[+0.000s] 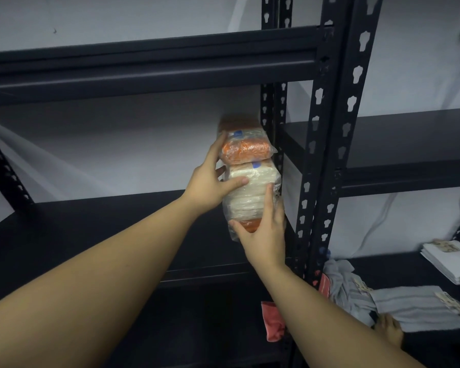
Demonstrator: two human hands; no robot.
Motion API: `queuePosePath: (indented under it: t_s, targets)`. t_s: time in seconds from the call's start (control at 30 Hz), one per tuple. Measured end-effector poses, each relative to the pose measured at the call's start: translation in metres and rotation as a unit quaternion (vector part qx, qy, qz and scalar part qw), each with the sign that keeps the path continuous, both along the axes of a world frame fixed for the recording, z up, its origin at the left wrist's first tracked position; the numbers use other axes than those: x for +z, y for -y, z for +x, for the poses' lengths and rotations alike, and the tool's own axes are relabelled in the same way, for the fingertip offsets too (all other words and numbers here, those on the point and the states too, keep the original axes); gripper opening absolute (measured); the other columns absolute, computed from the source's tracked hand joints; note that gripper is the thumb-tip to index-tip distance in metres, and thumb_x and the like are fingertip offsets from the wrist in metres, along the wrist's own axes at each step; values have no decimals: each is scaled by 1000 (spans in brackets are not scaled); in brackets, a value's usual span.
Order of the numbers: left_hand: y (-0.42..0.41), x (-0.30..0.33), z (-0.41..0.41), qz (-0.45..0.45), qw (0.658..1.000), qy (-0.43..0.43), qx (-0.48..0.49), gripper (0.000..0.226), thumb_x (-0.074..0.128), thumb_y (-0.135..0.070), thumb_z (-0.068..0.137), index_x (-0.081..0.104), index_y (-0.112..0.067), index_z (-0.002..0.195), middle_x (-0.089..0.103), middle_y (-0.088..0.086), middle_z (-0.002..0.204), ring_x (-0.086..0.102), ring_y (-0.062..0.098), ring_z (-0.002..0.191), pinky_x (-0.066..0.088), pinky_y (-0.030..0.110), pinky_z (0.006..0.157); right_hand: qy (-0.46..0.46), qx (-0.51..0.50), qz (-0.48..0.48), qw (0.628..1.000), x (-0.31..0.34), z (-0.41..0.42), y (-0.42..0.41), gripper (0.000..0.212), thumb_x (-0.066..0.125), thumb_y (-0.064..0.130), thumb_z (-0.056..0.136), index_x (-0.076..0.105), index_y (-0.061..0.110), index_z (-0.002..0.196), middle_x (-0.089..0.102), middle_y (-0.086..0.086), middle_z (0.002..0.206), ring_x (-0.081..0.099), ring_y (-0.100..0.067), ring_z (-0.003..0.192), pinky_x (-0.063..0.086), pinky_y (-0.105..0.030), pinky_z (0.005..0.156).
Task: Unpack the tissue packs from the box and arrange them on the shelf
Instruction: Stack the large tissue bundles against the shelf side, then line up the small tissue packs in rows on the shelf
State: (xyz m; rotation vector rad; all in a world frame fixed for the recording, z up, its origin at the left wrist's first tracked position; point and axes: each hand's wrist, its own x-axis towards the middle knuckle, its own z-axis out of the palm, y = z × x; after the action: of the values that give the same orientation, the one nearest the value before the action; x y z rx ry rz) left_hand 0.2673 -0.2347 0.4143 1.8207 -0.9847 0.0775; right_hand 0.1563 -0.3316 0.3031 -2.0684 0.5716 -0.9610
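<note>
Black metal shelving against a pale wall fills my view. I have both hands on the tissue packs [246, 179], stacked at the right end of the shelf [117, 224] against the upright post [275, 144], probably so they stay squared. My left hand [210, 181] cups the stack's side; my right hand [263, 229] grips its lower corner. No box shows; folded cloths [414, 306] lie lower right.

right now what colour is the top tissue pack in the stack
Orange, under clear wrap: the top tissue pack, seen in the head view.
</note>
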Motion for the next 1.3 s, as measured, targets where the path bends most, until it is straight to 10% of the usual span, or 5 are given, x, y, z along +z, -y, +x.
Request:
queuePosePath:
  t_s: [0.23, 0.5, 0.87, 1.13, 1.3]
  targets:
    - [-20, -9, -20, 3, 999, -31, 32, 114, 86, -44, 81, 5, -50, 161, 29, -3, 168, 36, 24, 151, 43, 43, 115, -63, 34, -29, 997, -3, -25, -12, 125, 76, 66, 81, -24, 52, 156, -28, -5, 170, -5, -37, 159, 31, -61, 121]
    - [-100, -69, -65, 139, 980, 52, 132, 79, 73, -47, 92, 34, -31, 160, 36, -8, 165, 33, 11, 152, 31, 33, 122, -103, 73, -89, 988, -39, -61, -39, 98, 56, 70, 93, -7, 43, 164, -12, 3, 174, -11, -20, 159, 25, -56, 126]
    - [-261, -195, -120, 285, 938, 81, 178, 79, 55, -56, 100, 20, -27, 165, 2, -9, 173, -3, 9, 158, 16, 38, 129, -197, 133, -183, 954, -115, -93, -134, 82, 46, 63, 101, 16, 24, 166, 4, -3, 175, -6, -21, 161, 1, -52, 127]
    - [-373, -292, -117, 317, 929, -74, 175, 82, 54, -56, 101, 12, -28, 166, 10, -9, 172, 0, 5, 156, 8, 35, 130, -316, 191, -129, 920, -182, -89, -219, 83, 45, 65, 101, 14, 25, 167, 6, -1, 175, 1, -20, 160, 10, -48, 130]
    - [-455, -354, -107, 363, 906, -146, 163, 81, 53, -64, 97, 21, -31, 164, 24, -8, 170, 27, 15, 155, 37, 43, 120, -394, 196, -52, 897, -233, -96, -283, 80, 51, 62, 100, 25, 22, 165, 24, 0, 171, 20, -22, 156, 29, -41, 124]
